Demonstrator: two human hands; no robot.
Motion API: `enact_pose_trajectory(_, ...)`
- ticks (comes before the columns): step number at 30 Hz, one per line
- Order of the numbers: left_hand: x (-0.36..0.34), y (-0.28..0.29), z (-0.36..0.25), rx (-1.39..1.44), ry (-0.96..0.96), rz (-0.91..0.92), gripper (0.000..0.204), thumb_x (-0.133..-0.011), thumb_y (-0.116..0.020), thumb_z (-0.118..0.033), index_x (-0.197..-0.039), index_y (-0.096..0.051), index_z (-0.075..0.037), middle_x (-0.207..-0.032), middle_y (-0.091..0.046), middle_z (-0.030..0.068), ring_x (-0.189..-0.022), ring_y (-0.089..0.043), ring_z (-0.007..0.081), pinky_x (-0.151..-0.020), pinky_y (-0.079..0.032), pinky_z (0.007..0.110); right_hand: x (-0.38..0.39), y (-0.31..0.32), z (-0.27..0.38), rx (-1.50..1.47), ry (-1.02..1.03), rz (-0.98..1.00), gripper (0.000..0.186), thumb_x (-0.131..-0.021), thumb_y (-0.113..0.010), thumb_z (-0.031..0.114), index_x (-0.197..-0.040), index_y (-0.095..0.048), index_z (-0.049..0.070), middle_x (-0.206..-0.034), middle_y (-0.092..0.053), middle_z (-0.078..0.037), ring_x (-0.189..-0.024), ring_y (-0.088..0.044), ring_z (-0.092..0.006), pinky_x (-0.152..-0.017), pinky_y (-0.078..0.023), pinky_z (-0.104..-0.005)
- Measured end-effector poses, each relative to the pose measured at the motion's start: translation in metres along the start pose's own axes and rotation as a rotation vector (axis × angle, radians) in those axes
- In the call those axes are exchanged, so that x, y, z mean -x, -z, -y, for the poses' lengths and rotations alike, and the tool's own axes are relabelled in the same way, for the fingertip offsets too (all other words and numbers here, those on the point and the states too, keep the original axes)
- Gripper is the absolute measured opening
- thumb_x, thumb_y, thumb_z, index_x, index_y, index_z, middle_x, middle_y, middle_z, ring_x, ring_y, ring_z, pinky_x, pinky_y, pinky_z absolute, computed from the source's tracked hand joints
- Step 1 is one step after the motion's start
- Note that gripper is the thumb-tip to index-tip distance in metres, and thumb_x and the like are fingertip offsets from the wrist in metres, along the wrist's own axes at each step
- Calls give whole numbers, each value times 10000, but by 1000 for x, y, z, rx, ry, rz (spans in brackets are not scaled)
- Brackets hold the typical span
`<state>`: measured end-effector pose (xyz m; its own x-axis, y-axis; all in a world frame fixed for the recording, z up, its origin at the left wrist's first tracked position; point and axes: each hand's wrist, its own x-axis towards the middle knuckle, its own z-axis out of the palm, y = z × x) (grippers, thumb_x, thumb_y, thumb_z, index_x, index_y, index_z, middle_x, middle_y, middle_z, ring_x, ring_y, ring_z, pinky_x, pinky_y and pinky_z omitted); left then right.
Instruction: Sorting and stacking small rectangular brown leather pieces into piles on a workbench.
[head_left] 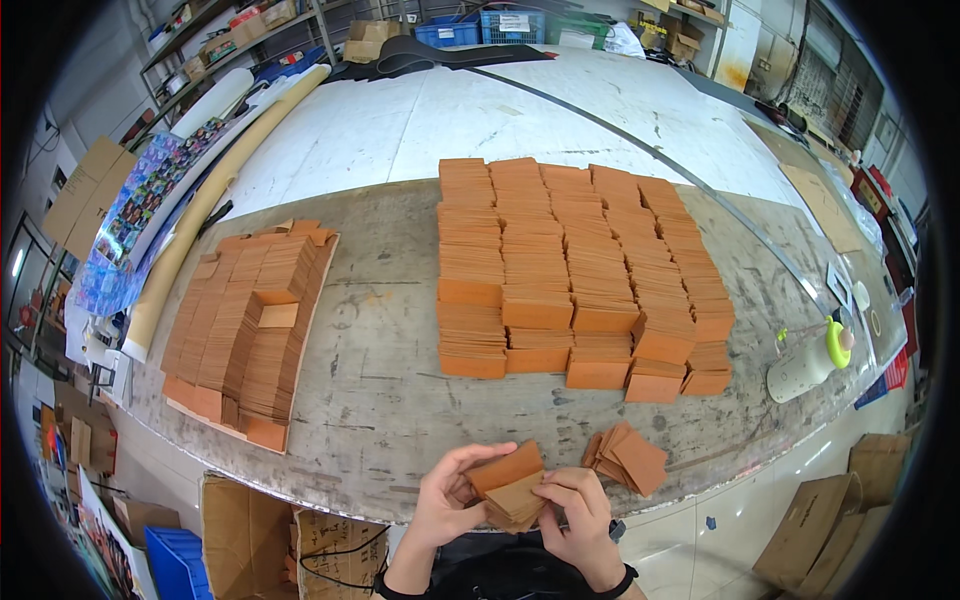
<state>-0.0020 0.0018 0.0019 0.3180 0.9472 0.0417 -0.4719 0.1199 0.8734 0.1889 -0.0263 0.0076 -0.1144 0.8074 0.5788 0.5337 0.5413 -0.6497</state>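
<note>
At the table's near edge, my left hand (450, 492) is wrapped round a small stack of brown leather-like pieces (515, 484), fanned apart at the top. From the other side, my right hand (580, 515) pinches the edge of the same stack between thumb and fingers. Just beyond the right hand lies a loose, splayed pile of similar orange-brown pieces (628, 458). Farther off stand long rows of the same rectangular pieces (570, 270), packed on edge. Another block of pieces (250, 320) sits on a board to the left.
A white bottle with a lime-green lid (805, 362) stands at the right of the worktable (370, 300). A long metal ruler (640, 145) crosses the white far surface. Rolls of material (225, 195) line the left side. Cardboard boxes (245, 535) stand below the near edge.
</note>
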Motion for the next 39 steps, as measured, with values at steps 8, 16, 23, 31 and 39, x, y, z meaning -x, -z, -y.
enact_pose_trajectory(8, 5, 6, 8, -29, -10, -30, 511, -841, -659, 128, -1289, -466, -25, -1392, -527, 218, -1277, -526, 248, -1036, -458, 365, -3, 5, 9, -74, -23, 76, 345, -655, -678, -67, -981, -646, 41, -1058, -630, -134, -933, -644, -310, -782, -536, -383)
enact_pose_trajectory(16, 7, 2, 4, -112, 5, -20, 503, -872, -587, 145, -1338, -453, 11, -1370, -536, 246, -1260, -538, 255, -1041, -452, 367, -13, 10, 12, 199, -3, 233, 412, -734, -649, 7, -1135, -589, 81, -1370, -566, -148, -1258, -547, -324, -982, -424, -475)
enact_pose_trajectory(23, 3, 6, 7, -92, -68, 4, 469, -843, -524, 186, -1287, -508, 36, -1370, -529, 261, -1306, -508, 306, -1089, -430, 410, 0, 5, 7, 223, 113, 83, 386, -761, -646, 3, -1137, -623, 85, -1300, -633, -89, -1222, -583, -276, -970, -443, -436)
enact_pose_trajectory(31, 2, 6, 7, -143, -104, 57, 518, -754, -425, 253, -1204, -566, 41, -1369, -529, 261, -1306, -507, 317, -1084, -432, 421, -1, 3, 2, 223, 93, 51, 363, -751, -663, 2, -1103, -653, 89, -1223, -659, -78, -1136, -628, -290, -909, -485, -409)
enact_pose_trajectory(39, 1, 3, 3, -146, -39, -49, 518, -784, -503, 232, -1261, -516, 31, -1352, -549, 248, -1284, -529, 280, -1078, -432, 388, 4, 2, 1, 97, 45, 47, 382, -708, -685, 2, -1077, -634, 85, -1160, -633, -90, -1123, -609, -307, -893, -485, -425)
